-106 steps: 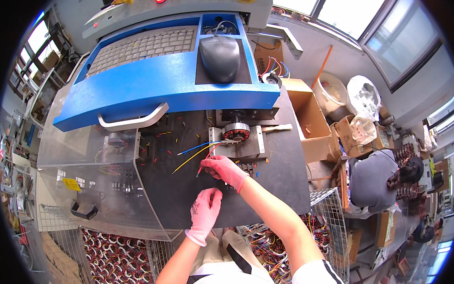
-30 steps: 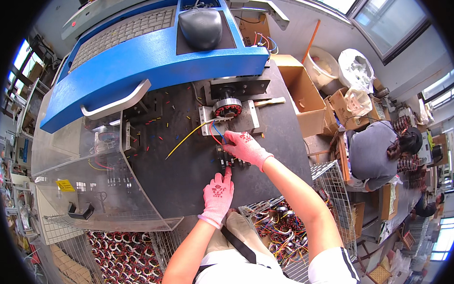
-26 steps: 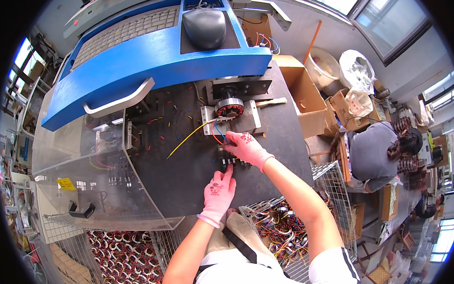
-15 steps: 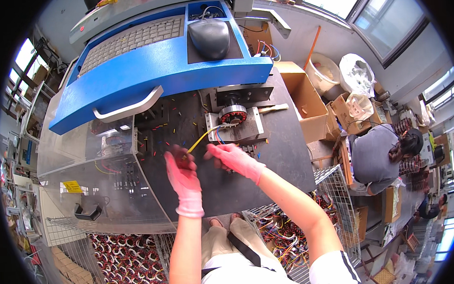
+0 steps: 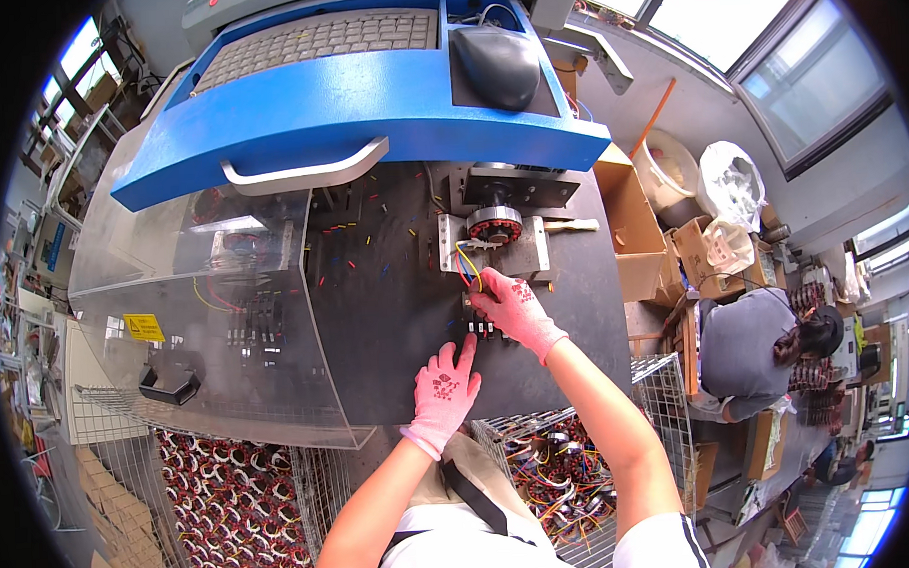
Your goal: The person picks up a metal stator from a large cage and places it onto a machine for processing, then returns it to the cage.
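Observation:
A round motor stator (image 5: pixel 495 226) with red windings sits on a metal fixture (image 5: pixel 541 247) on the dark bench. Yellow, red and blue wires (image 5: pixel 467 261) run from it toward me. My right hand (image 5: pixel 515 310), in a pink glove, pinches the wires near their ends, just above a small terminal block (image 5: pixel 482 329) with white-marked levers. My left hand (image 5: pixel 444 390), also gloved in pink, is palm down at the near side of the block. Its index finger reaches to the block's left edge, the other fingers apart, nothing held. The fingertips of my right hand hide the wire ends.
Above the bench juts a blue keyboard tray (image 5: pixel 368 102) with a black mouse (image 5: pixel 495 67). A clear guard (image 5: pixel 227 362) stands at left. Wire baskets of stators (image 5: pixel 232 512) and wired parts (image 5: pixel 561 481) are below. A co-worker (image 5: pixel 747 349) sits at right. Coloured wire scraps dot the bench.
My left hand has left the yellow wire and moved down to the terminal block. My right hand, which was apart from the wires, now grips them. The view has shifted.

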`<action>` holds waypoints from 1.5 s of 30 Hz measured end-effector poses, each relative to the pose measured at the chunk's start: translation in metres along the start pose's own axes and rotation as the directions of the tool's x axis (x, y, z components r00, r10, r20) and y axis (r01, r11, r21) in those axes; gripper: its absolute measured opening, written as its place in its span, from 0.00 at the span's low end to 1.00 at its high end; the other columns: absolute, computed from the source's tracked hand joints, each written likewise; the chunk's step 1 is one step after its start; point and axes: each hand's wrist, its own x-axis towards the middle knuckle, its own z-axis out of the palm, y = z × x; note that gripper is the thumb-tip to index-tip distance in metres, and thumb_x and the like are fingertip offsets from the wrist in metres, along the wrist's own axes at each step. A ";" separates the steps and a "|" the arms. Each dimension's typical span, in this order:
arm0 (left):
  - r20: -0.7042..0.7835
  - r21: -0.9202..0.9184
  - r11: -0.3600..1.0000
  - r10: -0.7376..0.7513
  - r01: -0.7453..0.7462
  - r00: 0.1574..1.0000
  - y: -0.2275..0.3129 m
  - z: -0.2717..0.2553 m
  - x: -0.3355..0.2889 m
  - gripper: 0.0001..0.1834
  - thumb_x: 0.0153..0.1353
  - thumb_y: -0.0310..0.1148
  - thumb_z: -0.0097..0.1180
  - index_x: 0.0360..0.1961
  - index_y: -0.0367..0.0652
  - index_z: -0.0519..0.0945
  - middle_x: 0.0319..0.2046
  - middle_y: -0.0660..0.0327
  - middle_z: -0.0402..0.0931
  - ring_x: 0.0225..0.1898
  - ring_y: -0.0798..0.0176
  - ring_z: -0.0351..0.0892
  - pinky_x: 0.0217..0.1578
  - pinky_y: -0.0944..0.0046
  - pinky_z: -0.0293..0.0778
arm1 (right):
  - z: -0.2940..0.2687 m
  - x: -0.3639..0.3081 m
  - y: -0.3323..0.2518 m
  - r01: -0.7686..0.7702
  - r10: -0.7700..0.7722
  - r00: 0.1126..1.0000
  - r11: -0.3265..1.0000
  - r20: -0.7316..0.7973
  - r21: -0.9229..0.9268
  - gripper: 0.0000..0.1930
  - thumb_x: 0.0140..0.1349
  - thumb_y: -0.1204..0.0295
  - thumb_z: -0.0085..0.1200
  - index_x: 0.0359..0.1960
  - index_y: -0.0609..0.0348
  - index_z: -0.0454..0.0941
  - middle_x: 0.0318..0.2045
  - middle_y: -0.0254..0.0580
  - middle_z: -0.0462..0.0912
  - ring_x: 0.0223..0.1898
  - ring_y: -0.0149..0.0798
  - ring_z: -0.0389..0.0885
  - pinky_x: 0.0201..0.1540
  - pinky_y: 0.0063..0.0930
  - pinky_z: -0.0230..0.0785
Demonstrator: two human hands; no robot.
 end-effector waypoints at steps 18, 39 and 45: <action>-0.130 -0.373 0.922 0.061 -0.106 0.990 -0.003 -0.017 -0.030 0.24 0.55 0.39 0.55 0.52 0.40 0.70 0.44 0.49 0.71 0.44 0.48 0.75 0.39 0.54 0.77 | 0.016 -0.008 -0.015 0.057 -0.118 0.986 0.900 -0.115 -0.433 0.09 0.59 0.70 0.57 0.40 0.56 0.78 0.34 0.48 0.81 0.36 0.51 0.80 0.39 0.38 0.72; 0.316 -0.453 0.885 0.047 0.107 0.948 -0.053 -0.016 -0.203 0.21 0.55 0.47 0.50 0.39 0.39 0.78 0.39 0.55 0.75 0.44 0.54 0.77 0.47 0.55 0.73 | 0.068 -0.140 -0.006 -0.120 0.067 0.981 0.945 0.180 0.303 0.16 0.69 0.58 0.49 0.41 0.61 0.75 0.37 0.37 0.77 0.37 0.31 0.73 0.43 0.24 0.65; 0.112 -0.460 0.834 -0.287 0.305 0.951 -0.133 -0.044 -0.261 0.21 0.63 0.44 0.45 0.47 0.37 0.76 0.43 0.50 0.75 0.48 0.49 0.75 0.50 0.55 0.71 | 0.002 -0.203 -0.002 -0.268 0.614 0.708 0.690 -0.348 0.672 0.19 0.70 0.57 0.44 0.50 0.61 0.71 0.44 0.44 0.75 0.43 0.41 0.74 0.48 0.36 0.67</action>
